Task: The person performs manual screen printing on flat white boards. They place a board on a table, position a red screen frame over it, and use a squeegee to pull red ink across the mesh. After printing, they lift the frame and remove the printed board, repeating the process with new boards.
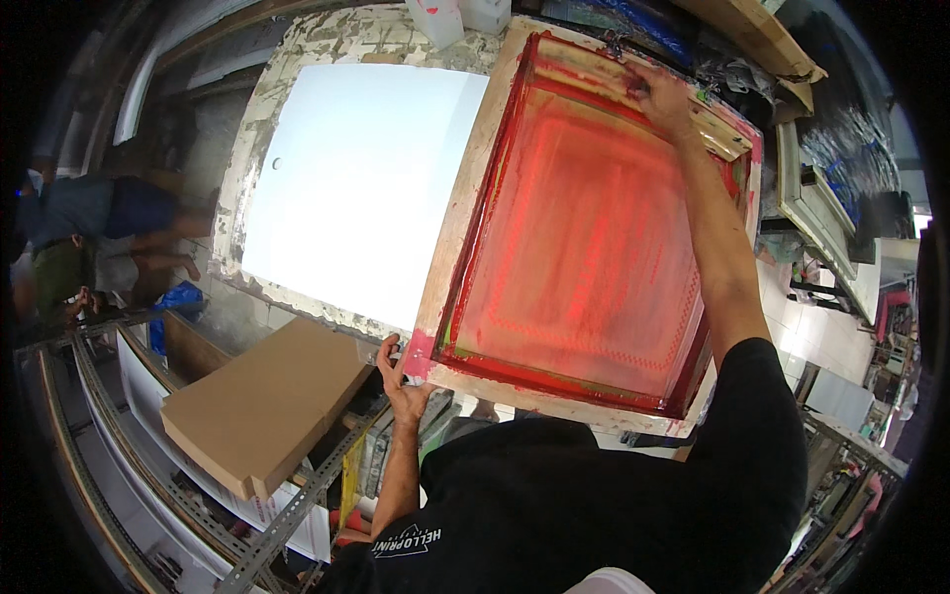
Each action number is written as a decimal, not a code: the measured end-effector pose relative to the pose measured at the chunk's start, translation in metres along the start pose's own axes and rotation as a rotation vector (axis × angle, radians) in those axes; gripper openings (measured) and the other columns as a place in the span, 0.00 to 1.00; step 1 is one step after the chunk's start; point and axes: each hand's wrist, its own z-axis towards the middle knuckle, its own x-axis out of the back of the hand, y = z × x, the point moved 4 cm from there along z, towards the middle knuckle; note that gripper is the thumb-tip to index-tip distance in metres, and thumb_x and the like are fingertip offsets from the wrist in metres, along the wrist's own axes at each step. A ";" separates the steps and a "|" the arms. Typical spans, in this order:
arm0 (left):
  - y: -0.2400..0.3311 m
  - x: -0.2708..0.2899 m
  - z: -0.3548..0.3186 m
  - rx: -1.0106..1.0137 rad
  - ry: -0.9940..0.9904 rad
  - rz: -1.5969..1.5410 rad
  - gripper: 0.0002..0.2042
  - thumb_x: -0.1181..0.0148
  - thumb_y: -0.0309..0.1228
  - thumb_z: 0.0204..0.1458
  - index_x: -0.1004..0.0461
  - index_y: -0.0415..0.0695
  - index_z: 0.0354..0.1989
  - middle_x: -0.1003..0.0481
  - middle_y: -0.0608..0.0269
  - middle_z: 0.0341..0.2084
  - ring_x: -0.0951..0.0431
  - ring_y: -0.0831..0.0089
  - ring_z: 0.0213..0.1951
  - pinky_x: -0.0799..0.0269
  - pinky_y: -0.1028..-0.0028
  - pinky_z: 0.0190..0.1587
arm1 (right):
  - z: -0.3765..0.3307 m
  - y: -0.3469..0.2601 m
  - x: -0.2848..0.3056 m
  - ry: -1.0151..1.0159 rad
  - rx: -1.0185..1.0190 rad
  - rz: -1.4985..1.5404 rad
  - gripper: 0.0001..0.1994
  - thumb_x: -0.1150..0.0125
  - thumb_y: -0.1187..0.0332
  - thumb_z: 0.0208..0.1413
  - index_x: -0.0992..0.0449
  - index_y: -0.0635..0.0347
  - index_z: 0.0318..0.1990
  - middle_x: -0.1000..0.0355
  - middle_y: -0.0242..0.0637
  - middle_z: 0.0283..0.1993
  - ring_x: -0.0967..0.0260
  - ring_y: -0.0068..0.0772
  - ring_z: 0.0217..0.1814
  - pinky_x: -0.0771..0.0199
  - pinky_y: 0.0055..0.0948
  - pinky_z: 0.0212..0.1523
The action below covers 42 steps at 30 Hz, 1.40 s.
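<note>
A wooden screen printing frame [457,243] rises tilted over the right part of a work board, its mesh [594,228] smeared with red ink. My left hand [404,388] holds the frame at its near left corner, partly hidden beneath it, with bent fingers showing beside the corner. At the far end of the screen, my right hand [661,99] is closed on a wooden squeegee [584,77] stained with red. A white sheet [366,188] lies flat on the board, left of the frame, and its right edge is covered by the frame.
The paint-crusted board [259,129] surrounds the sheet. White containers [460,15] stand at its far edge. A brown cardboard piece [272,401] rests on a metal rack [297,515] at the near left. Other people [99,218] are at the far left. Plastic-wrapped stuff [846,148] fills the right.
</note>
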 end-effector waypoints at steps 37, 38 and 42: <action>0.116 0.054 0.092 0.660 0.142 -0.905 0.48 0.34 0.49 0.56 0.57 0.38 0.75 0.46 0.48 0.71 0.47 0.55 0.72 0.47 0.47 0.66 | -0.087 -0.319 0.438 0.054 -0.177 0.027 0.18 0.33 0.49 0.54 0.15 0.55 0.37 0.20 0.38 0.30 0.26 0.30 0.31 0.28 0.31 0.37; 0.087 0.046 0.086 0.781 0.109 -0.910 0.47 0.35 0.51 0.56 0.56 0.40 0.75 0.48 0.50 0.72 0.50 0.55 0.73 0.50 0.45 0.67 | -0.076 -0.316 0.441 0.045 -0.177 0.068 0.19 0.33 0.49 0.54 0.15 0.56 0.38 0.19 0.39 0.31 0.25 0.32 0.32 0.28 0.32 0.38; 0.044 -0.007 0.086 0.998 0.013 -0.982 0.42 0.40 0.53 0.58 0.51 0.47 0.75 0.53 0.53 0.75 0.53 0.52 0.74 0.60 0.40 0.68 | -0.046 -0.271 0.454 0.263 -0.052 0.032 0.26 0.30 0.47 0.52 0.16 0.65 0.42 0.19 0.47 0.35 0.24 0.40 0.35 0.26 0.37 0.40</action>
